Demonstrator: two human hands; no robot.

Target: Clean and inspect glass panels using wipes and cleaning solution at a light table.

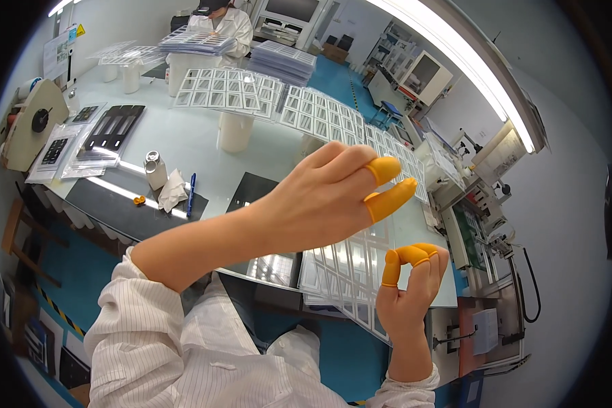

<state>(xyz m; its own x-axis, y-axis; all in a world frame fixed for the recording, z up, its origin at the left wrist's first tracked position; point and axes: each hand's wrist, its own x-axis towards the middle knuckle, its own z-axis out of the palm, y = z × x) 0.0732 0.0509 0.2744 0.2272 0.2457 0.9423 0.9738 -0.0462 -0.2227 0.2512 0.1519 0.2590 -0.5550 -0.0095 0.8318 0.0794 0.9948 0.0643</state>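
Observation:
My left hand (326,197) reaches across the middle of the table, with yellow-orange finger cots on its thumb and index finger. Those two tips are slightly apart and nothing shows between them; the other fingers are curled. To the right and nearer, my right hand (415,285) also wears finger cots, its thumb and index tip meeting in a pinch. Whatever it may hold is too small to make out. Below and between the hands, a clear plastic tray with rectangular pockets (343,279) lies slanted at the table's near edge. My left arm partly covers a black mat (250,187).
More pocketed trays (228,88) rest on white tubs (236,132) along the far side. At left are a metal bottle (154,170), crumpled tissue (173,190), blue pen (192,194) and loose finger cots (139,200). A person (234,30) sits beyond stacked trays.

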